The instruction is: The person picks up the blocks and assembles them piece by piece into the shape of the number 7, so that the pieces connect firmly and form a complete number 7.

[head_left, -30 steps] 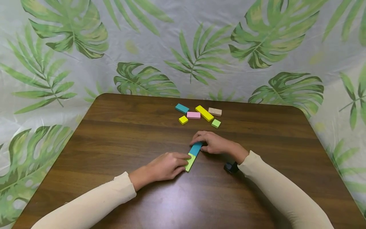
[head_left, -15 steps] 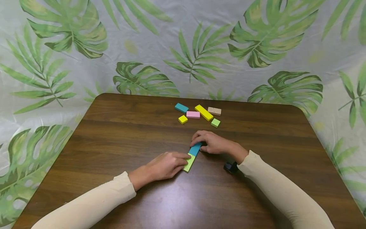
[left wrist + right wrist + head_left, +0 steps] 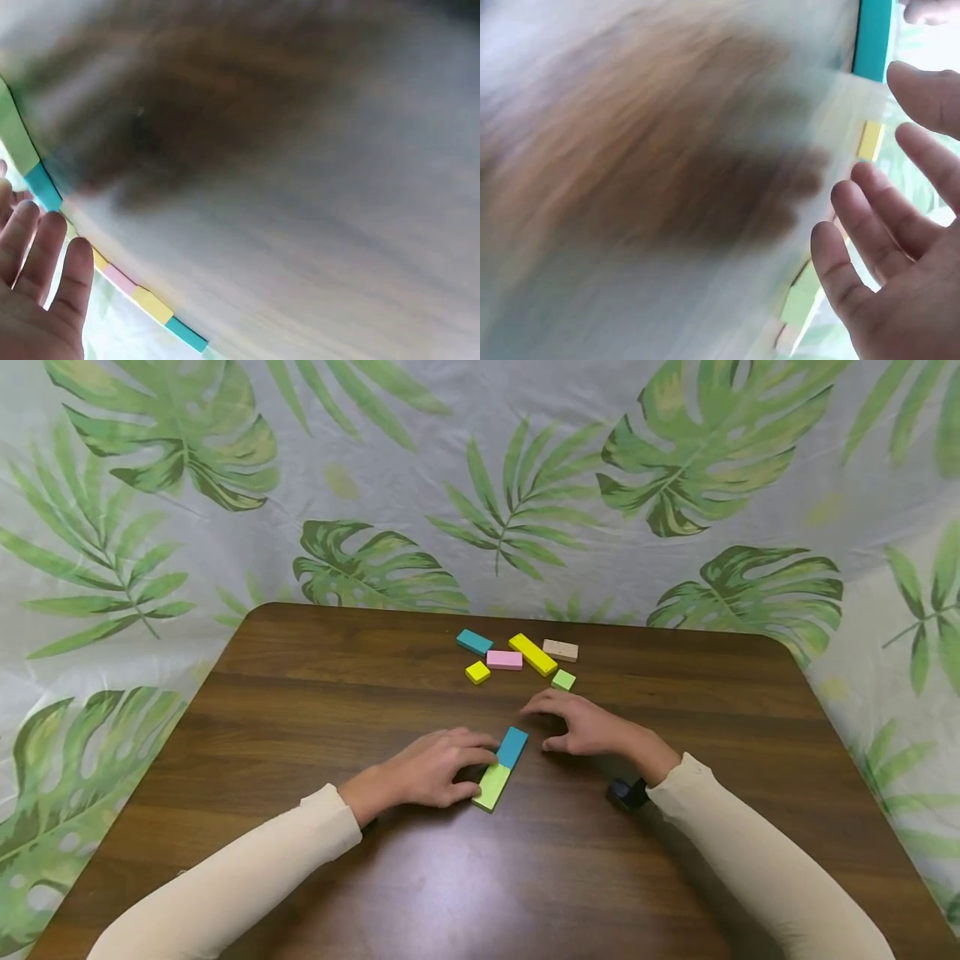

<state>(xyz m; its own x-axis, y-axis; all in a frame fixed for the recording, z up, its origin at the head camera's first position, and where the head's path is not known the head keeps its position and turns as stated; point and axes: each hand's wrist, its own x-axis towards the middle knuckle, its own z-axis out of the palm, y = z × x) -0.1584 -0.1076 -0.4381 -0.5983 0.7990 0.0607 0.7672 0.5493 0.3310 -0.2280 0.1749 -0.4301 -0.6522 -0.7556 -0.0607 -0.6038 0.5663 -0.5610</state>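
A blue block (image 3: pixel 513 747) and a light green block (image 3: pixel 492 787) lie flat end to end in a slanting row in the middle of the table. My left hand (image 3: pixel 438 768) is at the row's left side, its fingers spread and loosely bent; whether the fingertips touch the blocks I cannot tell. My right hand (image 3: pixel 588 727) hovers to the right of the blue block, apart from it, with nothing between thumb and fingers. Straight, spread fingers show on the left hand (image 3: pixel 45 292) in the left wrist view and on the right hand (image 3: pixel 907 247) in the right wrist view.
Toward the back of the brown table (image 3: pixel 337 693) lie a teal block (image 3: pixel 475 642), a pink block (image 3: pixel 504 660), a long yellow block (image 3: pixel 532 654), a small yellow block (image 3: pixel 477 672), a beige block (image 3: pixel 561 650) and a small green block (image 3: pixel 563 680). A leaf-patterned sheet (image 3: pixel 420 468) hangs behind.
Both hands have let go of the two-block row. My right hand has moved right, off the blue block; my left has drawn back slightly up and left. The row stays in place.
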